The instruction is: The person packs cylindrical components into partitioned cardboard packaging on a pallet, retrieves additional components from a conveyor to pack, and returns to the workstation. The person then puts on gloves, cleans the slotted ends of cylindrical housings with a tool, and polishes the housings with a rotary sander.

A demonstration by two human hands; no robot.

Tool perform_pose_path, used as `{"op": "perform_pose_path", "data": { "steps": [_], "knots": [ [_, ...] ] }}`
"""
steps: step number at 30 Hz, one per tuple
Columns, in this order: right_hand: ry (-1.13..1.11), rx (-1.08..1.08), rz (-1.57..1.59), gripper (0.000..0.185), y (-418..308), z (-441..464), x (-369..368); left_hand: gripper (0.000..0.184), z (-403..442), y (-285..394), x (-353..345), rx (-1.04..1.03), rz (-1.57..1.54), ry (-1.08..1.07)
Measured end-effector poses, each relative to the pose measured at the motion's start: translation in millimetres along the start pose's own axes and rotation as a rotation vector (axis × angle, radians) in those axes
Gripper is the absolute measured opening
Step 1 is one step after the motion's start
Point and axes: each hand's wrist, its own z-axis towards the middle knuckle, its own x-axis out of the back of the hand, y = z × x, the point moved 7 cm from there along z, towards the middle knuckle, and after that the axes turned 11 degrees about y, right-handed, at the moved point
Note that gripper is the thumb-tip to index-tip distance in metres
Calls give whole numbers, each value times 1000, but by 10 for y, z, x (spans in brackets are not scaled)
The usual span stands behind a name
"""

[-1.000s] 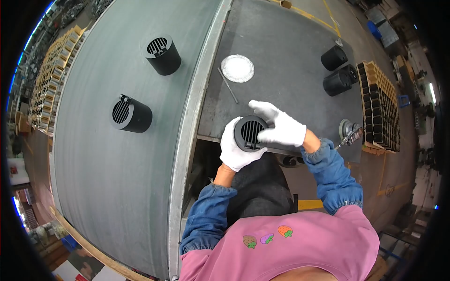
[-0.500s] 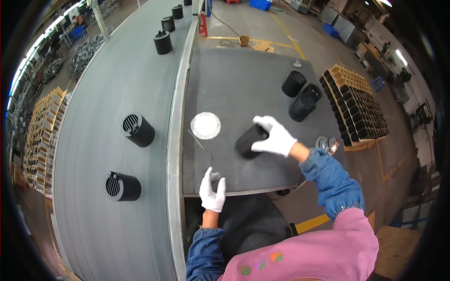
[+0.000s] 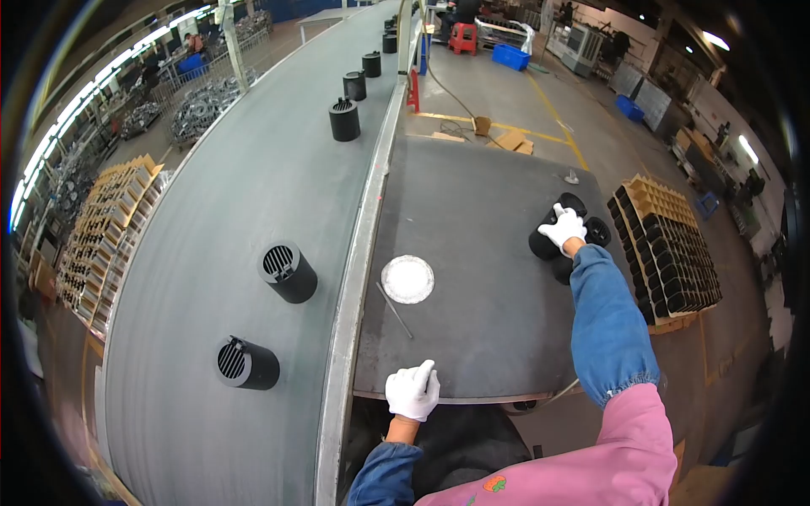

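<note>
My right hand point(image 3: 564, 229), in a white glove, is stretched over the table's far right part. Its fingers grip a black cylinder point(image 3: 542, 244) that stands against several like cylinders point(image 3: 597, 232), partly hidden by the hand. My left hand point(image 3: 413, 391), gloved too, hovers at the table's front edge with its fingers curled in and nothing visible in them. Nearest to it on the table are a thin grey rod point(image 3: 395, 312) and a round white disc point(image 3: 408, 279) with a mottled rim.
Left of the grey table point(image 3: 481, 337) runs a conveyor belt point(image 3: 194, 287) with a metal rail point(image 3: 350, 337). Black cylinders with slotted ends point(image 3: 288, 271) are spaced along it. A stacked crate of black cylinders point(image 3: 666, 253) stands on the floor beyond the table's right side.
My right hand has carried the black cylinder from mid-table to the group at the far right. My left hand's fingers have curled closed. The head view has shifted.
</note>
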Motion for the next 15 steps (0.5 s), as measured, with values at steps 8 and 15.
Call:
{"op": "perform_pose_path", "data": {
  "steps": [8,15],
  "knots": [
    [-218,663,171,41,-1442,-1248,-123,24,-6,32,14,-32,7,9],
    [-594,791,18,54,-2335,-2698,-518,25,-58,13,28,-73,-6,41]
  ]
}}
